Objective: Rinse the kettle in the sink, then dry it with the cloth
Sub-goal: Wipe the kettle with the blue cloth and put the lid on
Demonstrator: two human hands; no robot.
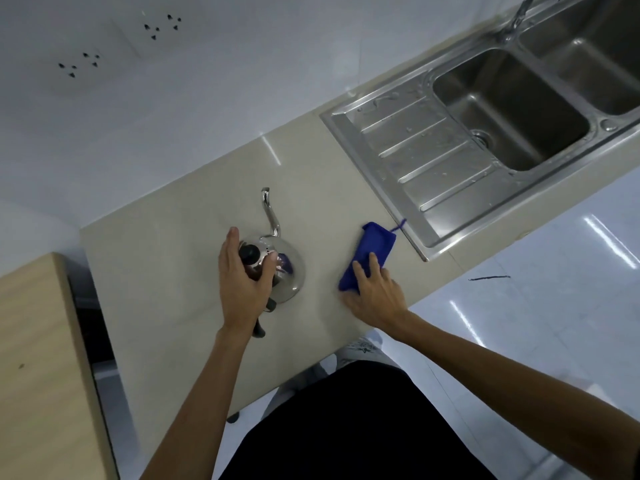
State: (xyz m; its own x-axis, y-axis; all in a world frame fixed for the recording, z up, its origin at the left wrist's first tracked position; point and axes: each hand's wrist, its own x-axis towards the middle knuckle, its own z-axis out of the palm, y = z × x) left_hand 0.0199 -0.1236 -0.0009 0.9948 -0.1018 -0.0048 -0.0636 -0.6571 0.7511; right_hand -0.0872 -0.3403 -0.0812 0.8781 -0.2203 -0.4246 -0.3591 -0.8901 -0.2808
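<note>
A shiny steel kettle (289,271) with a long thin spout and a black lid knob stands on the beige counter (166,271). My left hand (242,282) arches over its lid, fingers spread around the knob, with the black handle sticking out under my wrist. To the right lies a folded blue cloth (372,247) beside the sink's edge. My right hand (375,292) rests on the cloth's near end, fingers pressing it onto the counter. The steel sink (512,112) with its drainboard is at the upper right.
A faucet (517,17) rises at the top right, over the divide between two basins. The wet ribbed drainboard (426,157) lies between cloth and basin. A wooden cabinet top (38,358) sits at the left. White wall with sockets (121,46) is behind.
</note>
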